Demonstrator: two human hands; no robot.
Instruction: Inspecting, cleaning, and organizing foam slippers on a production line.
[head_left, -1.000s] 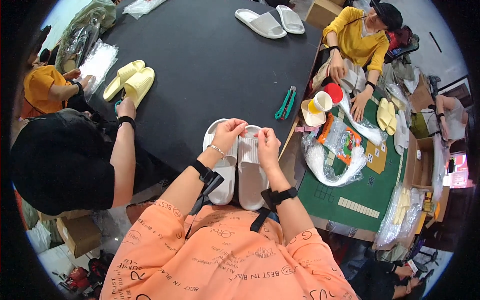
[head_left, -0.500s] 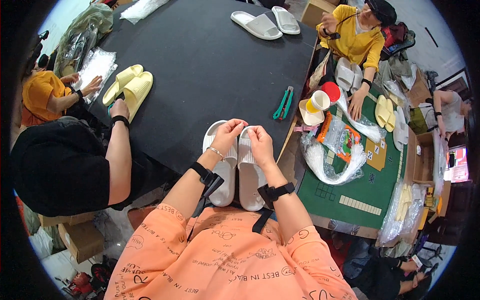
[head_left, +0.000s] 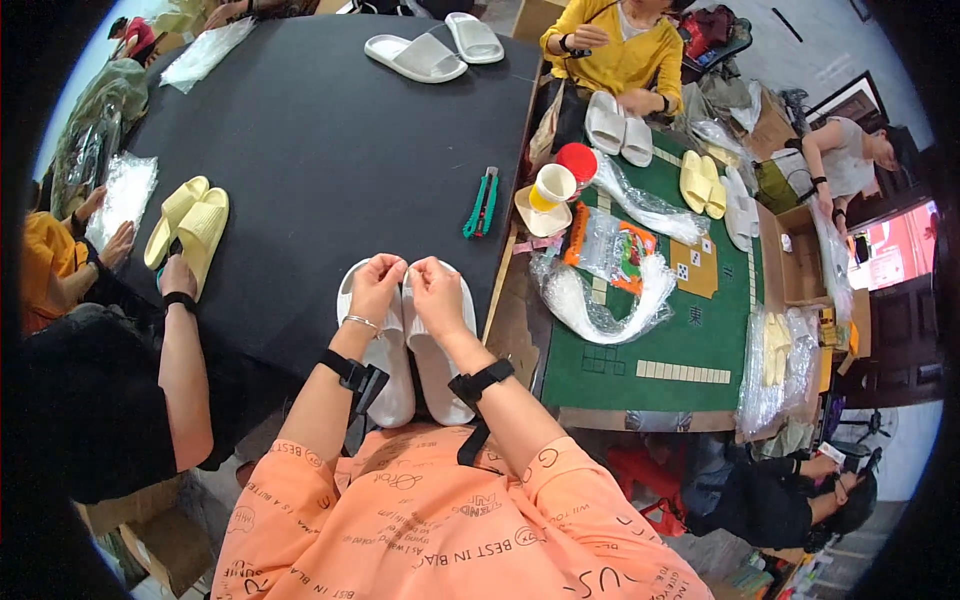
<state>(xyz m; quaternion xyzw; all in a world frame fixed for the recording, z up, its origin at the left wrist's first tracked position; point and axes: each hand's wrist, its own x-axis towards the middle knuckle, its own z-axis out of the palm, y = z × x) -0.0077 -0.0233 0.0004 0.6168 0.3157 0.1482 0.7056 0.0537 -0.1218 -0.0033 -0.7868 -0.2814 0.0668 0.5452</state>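
Observation:
A pair of white slide sandals [head_left: 432, 372] lies side by side at the near edge of the black table [head_left: 330, 160]. My left hand [head_left: 376, 287] rests on the left sandal's strap, fingers pinched together at its toe end. My right hand [head_left: 437, 285] grips the strap of the right sandal the same way. The two hands almost touch between the sandals. Whether something small sits between the fingertips is not visible.
A person on my left holds a yellow sandal pair [head_left: 189, 226]. Grey sandals [head_left: 432, 49] lie at the far edge. A teal cutter [head_left: 482, 204], cups [head_left: 556, 184] and plastic bags [head_left: 610, 290] sit to my right by a green mat [head_left: 690, 340]. Other people work around.
My hands stayed at the toe end of the white sandals, drawing slightly closer together. The person in yellow across the table now holds a white sandal pair nearer their body.

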